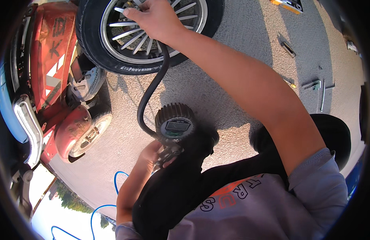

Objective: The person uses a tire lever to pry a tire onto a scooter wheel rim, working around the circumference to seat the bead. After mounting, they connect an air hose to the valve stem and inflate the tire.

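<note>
A tyre inflator gun with a round, rubber-ribbed digital gauge [176, 127] is gripped at its handle by my left hand [151, 157], just beside my black-trousered knee. From the gauge a black air hose [143, 105] curves up to the wheel and passes under my right hand [158, 19]. That hand is closed in a pinch over the silver spokes, near a small brass-coloured part [131, 4]; the hose's tip is hidden by the hand and the top edge. The wheel, with its black tyre [123, 66] and silver spoked rim [131, 34], lies on its side.
A red vehicle [53, 52] with a small wheel [91, 138] stands close on the left. Blue tubing [117, 178] loops at lower left. On the rough ground at right lie hex keys [313, 85], a pocket-tool-like object [288, 49] and a yellow-and-black box [290, 5].
</note>
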The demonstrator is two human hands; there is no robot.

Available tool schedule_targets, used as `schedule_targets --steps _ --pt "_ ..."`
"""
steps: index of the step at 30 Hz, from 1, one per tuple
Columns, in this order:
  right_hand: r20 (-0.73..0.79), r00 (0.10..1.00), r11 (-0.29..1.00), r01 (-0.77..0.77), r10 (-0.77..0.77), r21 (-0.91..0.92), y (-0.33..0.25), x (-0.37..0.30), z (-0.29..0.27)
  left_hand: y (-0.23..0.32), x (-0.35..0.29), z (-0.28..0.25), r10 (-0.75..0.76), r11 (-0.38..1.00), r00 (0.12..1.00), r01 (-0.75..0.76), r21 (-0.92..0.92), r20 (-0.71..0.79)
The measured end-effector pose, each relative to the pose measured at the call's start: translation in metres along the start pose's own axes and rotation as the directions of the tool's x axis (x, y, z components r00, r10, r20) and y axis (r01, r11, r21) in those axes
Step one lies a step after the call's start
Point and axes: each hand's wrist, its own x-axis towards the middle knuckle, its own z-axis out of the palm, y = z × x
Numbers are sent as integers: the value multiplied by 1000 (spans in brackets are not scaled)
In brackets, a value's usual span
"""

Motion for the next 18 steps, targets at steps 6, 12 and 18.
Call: schedule_targets --steps 6,12,18 --pt "-75 997 1000 6 -8 -23 4 3 8 3 10 2 -16 994 971 40 -97 237" --pt "-66 998 999 2 -5 -49 2 1 8 -2 7 1 48 997 989 -40 -65 141" --pt "-71 996 997 -53 49 -60 -10 -1 5 5 16 -15 5 988 971 -42 147 239"
